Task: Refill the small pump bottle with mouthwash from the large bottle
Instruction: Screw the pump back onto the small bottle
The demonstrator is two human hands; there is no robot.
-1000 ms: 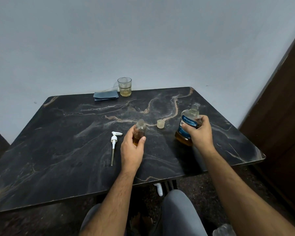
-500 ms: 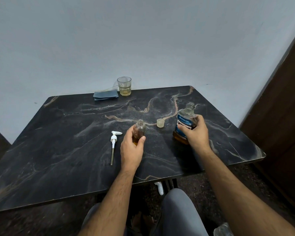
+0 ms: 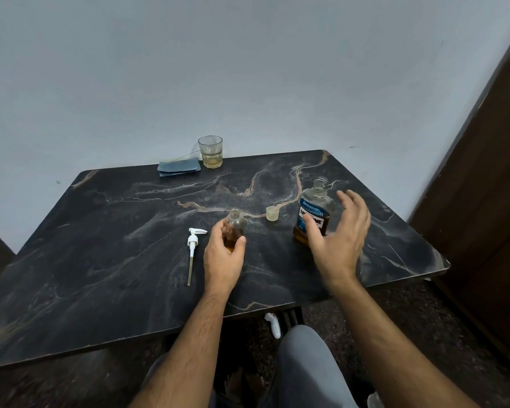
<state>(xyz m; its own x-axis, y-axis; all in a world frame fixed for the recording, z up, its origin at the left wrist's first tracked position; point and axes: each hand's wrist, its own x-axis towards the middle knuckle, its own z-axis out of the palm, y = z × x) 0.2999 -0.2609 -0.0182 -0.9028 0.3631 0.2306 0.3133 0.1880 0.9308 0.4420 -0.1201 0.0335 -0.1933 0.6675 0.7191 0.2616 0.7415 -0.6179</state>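
Note:
The small clear bottle [image 3: 234, 228] stands upright and uncapped on the black marble table [image 3: 115, 260], amber liquid in its lower part. My left hand [image 3: 223, 257] is wrapped around its body. The large mouthwash bottle [image 3: 314, 213], blue label, uncapped, stands upright to the right with amber liquid at its base. My right hand [image 3: 340, 240] hovers just in front of it, fingers spread, holding nothing. Its small pale cap [image 3: 272, 214] sits between the two bottles. The white pump head [image 3: 192, 245] with its tube lies flat left of the small bottle.
A glass tumbler [image 3: 210, 151] with some yellowish liquid and a folded blue cloth [image 3: 178, 167] sit at the table's far edge by the wall. A dark wooden door [image 3: 483, 187] stands right. My grey-clad knee [image 3: 306, 366] is below the near edge.
My right hand set the large bottle down upright on the table and let go, fingers opening. My left hand stayed on the small bottle.

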